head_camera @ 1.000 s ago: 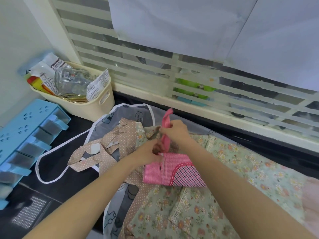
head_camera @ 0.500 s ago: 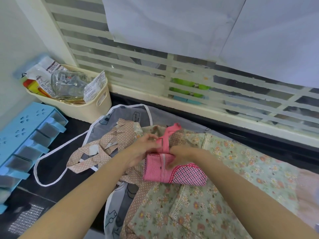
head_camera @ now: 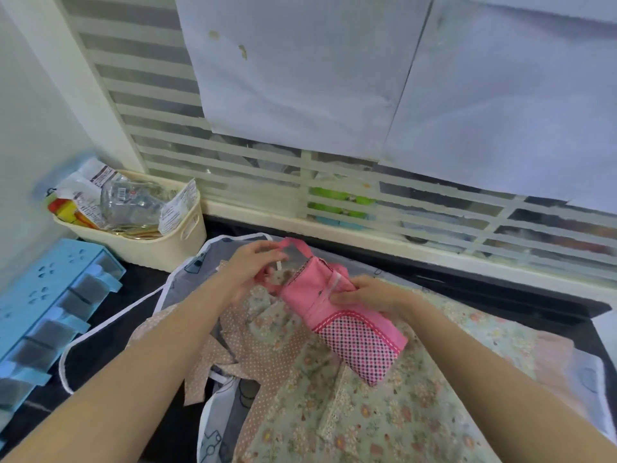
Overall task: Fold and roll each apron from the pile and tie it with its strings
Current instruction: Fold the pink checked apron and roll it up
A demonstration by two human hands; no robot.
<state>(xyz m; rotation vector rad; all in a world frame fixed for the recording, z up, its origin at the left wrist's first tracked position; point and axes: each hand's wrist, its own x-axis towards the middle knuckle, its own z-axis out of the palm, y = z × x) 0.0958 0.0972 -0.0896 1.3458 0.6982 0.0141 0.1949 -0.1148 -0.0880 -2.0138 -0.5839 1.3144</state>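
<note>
A rolled pink apron with a checked pocket lies tilted over the pile, its far end raised. My right hand holds the roll at its middle, fingers curled over a wrapped band. My left hand pinches the pink string, which loops from the roll's far end. Under them lies the pile: a green floral apron, a beige dotted apron and a grey printed apron with white edging.
A cream basket of packets and a glass jar stands at the back left. A blue plastic rack lies on the left of the dark counter. A slatted window frame runs along the back.
The roll has been lifted and turned so its far end points up and away. My left hand moved up to pull the string loop; my right hand shifted onto the roll's middle.
</note>
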